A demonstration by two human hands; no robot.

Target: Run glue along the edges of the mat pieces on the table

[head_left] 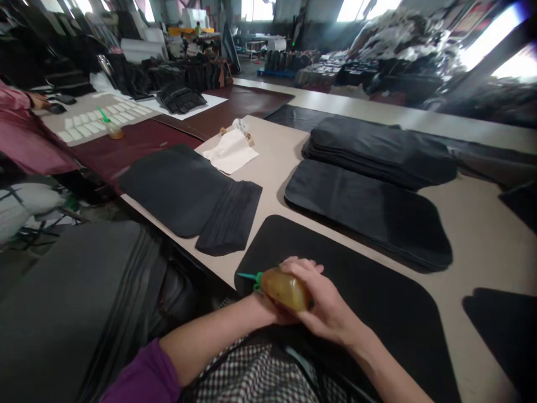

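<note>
In the head view my right hand [325, 305] is wrapped round a squeeze bottle [283, 286] of amber liquid. The bottle lies on its side, its thin green nozzle pointing left. My left hand [268, 309] reaches in beneath the bottle, and its fingers are mostly hidden behind the bottle and my right hand. I cannot tell whether it grips anything. Under both hands, at the table's front edge, is a large black sheet [377, 302] with rounded corners.
Beyond the sheet lie stacked black panels [364, 207] and a thicker stack [377, 145]. To the left are a dark panel [172, 184], fanned strips [230, 215] and a white cloth [232, 148]. Another person's pink sleeve [25, 129] shows at far left, near another green-tipped bottle [114, 130].
</note>
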